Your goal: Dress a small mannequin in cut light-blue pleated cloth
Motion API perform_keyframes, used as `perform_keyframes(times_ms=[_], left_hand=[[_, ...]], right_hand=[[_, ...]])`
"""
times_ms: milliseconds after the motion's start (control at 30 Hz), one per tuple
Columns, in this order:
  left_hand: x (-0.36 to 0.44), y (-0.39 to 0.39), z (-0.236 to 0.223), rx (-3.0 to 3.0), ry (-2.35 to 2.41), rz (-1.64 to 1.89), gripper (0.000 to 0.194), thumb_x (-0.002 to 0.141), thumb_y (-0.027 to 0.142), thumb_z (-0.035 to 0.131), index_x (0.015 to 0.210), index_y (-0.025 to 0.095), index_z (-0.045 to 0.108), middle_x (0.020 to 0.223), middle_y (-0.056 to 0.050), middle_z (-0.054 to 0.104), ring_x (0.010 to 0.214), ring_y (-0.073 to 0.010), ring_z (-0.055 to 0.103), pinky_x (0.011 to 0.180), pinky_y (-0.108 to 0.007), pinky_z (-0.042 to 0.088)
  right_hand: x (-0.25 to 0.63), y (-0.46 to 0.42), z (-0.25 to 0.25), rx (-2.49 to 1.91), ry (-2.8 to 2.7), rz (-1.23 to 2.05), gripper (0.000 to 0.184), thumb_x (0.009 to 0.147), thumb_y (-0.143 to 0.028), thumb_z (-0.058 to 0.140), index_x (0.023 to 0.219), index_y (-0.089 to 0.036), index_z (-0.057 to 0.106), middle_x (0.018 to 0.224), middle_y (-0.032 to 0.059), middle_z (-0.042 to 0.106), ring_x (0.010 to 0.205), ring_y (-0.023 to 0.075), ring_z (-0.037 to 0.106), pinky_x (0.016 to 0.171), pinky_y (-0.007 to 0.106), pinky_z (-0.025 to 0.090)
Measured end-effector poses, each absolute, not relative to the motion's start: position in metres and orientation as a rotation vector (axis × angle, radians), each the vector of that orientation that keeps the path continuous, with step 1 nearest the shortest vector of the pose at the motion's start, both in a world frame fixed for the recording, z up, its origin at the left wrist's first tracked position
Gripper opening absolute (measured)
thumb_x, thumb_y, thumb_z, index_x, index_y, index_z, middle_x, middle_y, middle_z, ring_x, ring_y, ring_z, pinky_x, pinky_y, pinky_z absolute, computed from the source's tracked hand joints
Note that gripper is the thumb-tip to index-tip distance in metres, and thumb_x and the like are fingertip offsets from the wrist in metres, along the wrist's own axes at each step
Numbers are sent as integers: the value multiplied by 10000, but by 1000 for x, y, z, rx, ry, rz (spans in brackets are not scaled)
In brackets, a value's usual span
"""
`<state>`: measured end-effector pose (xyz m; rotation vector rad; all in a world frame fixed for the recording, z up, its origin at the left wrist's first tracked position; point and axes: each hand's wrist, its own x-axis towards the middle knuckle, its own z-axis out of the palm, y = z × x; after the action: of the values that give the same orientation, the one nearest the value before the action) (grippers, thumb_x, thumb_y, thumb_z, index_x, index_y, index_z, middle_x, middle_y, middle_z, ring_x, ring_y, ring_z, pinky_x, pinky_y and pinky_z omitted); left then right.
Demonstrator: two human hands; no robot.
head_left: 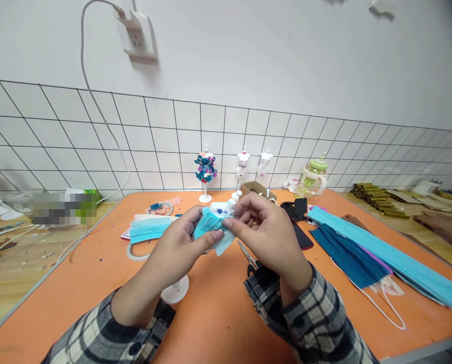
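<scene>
Between my hands, above the orange table, a small white dress-form mannequin [220, 208] lies tilted, with dark blue spots on its upper part. Light blue non-woven fabric [209, 224] is gathered around its lower part, and a paler corner hangs down. My left hand [184, 250] is closed around the wrapped mannequin, its thumb pressing the fabric. With bent fingers, my right hand [267, 230] pinches the fabric's edge by the mannequin. Below my left wrist shows a round white stand base [175, 289]. Scissors [250, 258] lie partly under my right wrist.
A mannequin decorated with blue and purple pieces [205, 169] and two white mannequins [243, 164] stand at the back. Folded blue fabric [385, 255] and a dark blue mask [349, 258] lie right. A green-lidded bottle [312, 177] is behind. Tape rolls [137, 253] and a light blue mask piece [150, 230] lie left.
</scene>
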<state>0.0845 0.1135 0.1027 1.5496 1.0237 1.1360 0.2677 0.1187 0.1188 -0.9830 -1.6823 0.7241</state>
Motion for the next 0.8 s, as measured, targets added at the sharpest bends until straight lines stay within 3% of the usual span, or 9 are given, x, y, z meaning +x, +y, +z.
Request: perform_keyframes(times_ms=[167,367,667,800], left_hand=[[85,111,106,1474,1043,1196,390,834,525,725,1016,204,598,825,21,603,702,-136,581,571,-234,533],[82,109,108,1466,1047,1243,393,815,534,739,988,208,606,782,31,609,657,-119,576,554,-216,545],[82,109,111,1507,1058,1259,399,820,539,730,1002,204,612,790,25,623,664,-123,592,555,-225,549],[82,109,111,1520,1070,1288,396,816,549,724,969,203,609,811,17,633,667,-129,597,556,-235,546]], right_hand=[[266,119,120,-901,-1650,728,154,767,-262,765,865,-203,661,788,0,680,719,136,639,596,235,511],[265,118,117,-856,-1670,689,49,790,-238,739,799,-203,706,791,11,713,740,147,644,663,273,528],[264,119,116,-850,-1649,900,158,816,-360,721,835,-204,698,806,23,695,765,170,667,701,323,569],[260,117,114,-861,-1646,885,154,764,-302,772,870,-207,714,869,14,715,777,155,679,734,309,574]])
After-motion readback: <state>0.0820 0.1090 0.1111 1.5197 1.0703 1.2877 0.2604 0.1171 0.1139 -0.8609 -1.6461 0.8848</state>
